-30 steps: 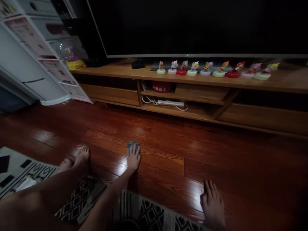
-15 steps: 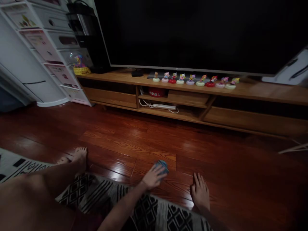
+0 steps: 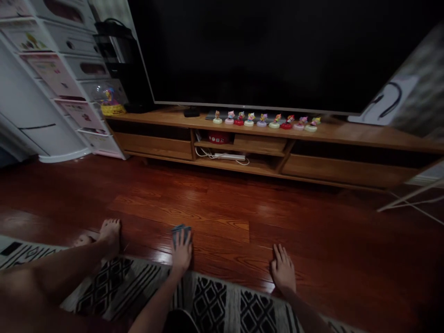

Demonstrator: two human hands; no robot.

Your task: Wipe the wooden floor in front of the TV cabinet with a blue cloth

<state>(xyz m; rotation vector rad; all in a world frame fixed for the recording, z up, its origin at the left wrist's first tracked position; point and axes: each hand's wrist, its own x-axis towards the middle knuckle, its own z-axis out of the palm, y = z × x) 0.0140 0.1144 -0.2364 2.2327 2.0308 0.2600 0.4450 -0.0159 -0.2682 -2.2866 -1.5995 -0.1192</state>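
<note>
My left hand [image 3: 182,252] lies flat with its fingers apart on a folded blue-grey cloth [image 3: 177,229], pressing it on the reddish-brown wooden floor [image 3: 222,203]. The cloth shows beyond and between the fingers; part of it is hidden under the hand. To the right, my right hand [image 3: 283,269] rests palm down on the bare floor, fingers stretched out and nothing in it. Both hands are just beyond the edge of a black-and-white patterned rug [image 3: 236,303].
Bare feet [image 3: 111,231] are on the floor at the left. A low wooden TV cabinet [image 3: 156,147] bears a row of several small figurines [image 3: 262,121] before a large television [image 3: 260,51]. White drawers [image 3: 72,83] stand at the left, pale thin legs [image 3: 409,201] at the right.
My left hand has slid left across the floor with the cloth. My right hand stays on the floor in nearly the same place. The view has shifted slightly.
</note>
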